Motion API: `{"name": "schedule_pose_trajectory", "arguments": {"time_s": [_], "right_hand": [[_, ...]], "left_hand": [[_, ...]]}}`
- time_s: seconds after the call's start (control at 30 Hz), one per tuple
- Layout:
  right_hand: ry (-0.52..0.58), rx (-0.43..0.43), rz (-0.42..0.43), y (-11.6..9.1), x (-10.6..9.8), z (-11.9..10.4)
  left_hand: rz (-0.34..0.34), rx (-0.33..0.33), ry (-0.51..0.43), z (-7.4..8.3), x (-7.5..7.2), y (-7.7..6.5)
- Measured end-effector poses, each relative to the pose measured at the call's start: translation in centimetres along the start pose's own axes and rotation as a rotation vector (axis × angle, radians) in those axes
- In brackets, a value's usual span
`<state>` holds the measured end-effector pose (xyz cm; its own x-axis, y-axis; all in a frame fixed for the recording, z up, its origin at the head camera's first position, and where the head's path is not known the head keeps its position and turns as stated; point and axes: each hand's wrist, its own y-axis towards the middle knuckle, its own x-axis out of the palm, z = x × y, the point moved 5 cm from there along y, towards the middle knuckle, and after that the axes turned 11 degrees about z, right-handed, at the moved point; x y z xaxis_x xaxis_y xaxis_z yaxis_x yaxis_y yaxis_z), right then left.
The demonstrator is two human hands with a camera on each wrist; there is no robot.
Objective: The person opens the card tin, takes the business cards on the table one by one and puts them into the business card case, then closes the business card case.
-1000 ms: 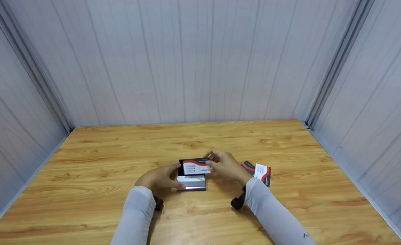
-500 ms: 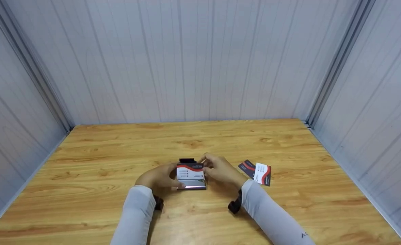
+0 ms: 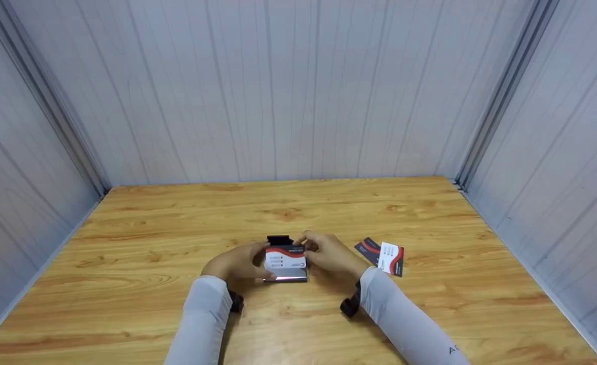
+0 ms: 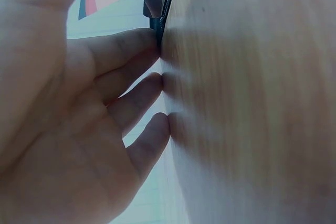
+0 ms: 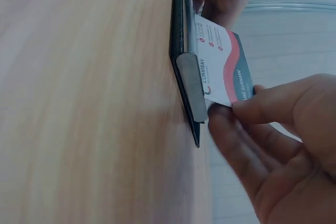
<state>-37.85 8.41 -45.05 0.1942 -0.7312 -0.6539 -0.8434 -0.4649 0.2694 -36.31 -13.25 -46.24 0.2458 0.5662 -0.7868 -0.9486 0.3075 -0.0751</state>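
A business card, white with a red wave and a dark band, stands tilted over the open metal card case. My right hand pinches the card at its right end between thumb and fingers. In the right wrist view the card's lower long edge sits at the case's metal mouth. My left hand holds the case at its left end, thumb on the shiny metal front. Behind the card shows the case's black flap. The left wrist view has the other fingertips of the left hand resting on the table.
Two more business cards lie overlapping to the right of my right hand: a white-and-red one on top of a dark one. The wooden table runs back to pale panelled walls.
The right hand has brought the card from over the black flap toward me, down to the metal part, then slid it slightly right. The left hand has stayed on the case.
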Motion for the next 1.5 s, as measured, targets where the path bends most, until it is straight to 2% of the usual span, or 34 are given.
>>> {"name": "schedule_pose_trajectory", "arguments": {"time_s": [0.17, 0.43, 0.57, 0.7, 0.8, 1.03, 1.23, 1.5], "right_hand": [[-0.040, -0.016, -0.048, -0.1, 0.0, 0.1], [-0.043, -0.035, -0.122, -0.2, 0.4, 0.1], [-0.100, -0.061, -0.181, -0.6, 0.7, 0.0], [-0.163, -0.103, -0.196, -0.8, 0.9, -0.1], [-0.187, -0.113, -0.199, -0.8, 1.0, -0.1], [-0.221, -0.121, -0.264, -1.2, 1.1, -0.4], [-0.188, -0.123, -0.283, -1.3, 1.0, -0.5], [-0.076, -0.027, -0.304, -1.5, 0.1, -0.2]], "left_hand": [[-0.007, -0.001, 0.010, 0.0, 0.0, -0.1], [-0.011, 0.021, 0.014, 0.1, 0.0, -0.3], [-0.013, 0.025, -0.003, 0.1, 0.0, -0.4], [-0.010, 0.011, -0.021, 0.0, 0.2, -0.4], [-0.004, 0.002, -0.024, -0.1, 0.2, -0.4], [0.006, 0.000, 0.000, 0.0, 0.1, -0.5], [0.011, -0.002, 0.005, -0.1, 0.1, -0.4], [0.015, -0.012, -0.008, -0.1, 0.0, -0.3]]}}
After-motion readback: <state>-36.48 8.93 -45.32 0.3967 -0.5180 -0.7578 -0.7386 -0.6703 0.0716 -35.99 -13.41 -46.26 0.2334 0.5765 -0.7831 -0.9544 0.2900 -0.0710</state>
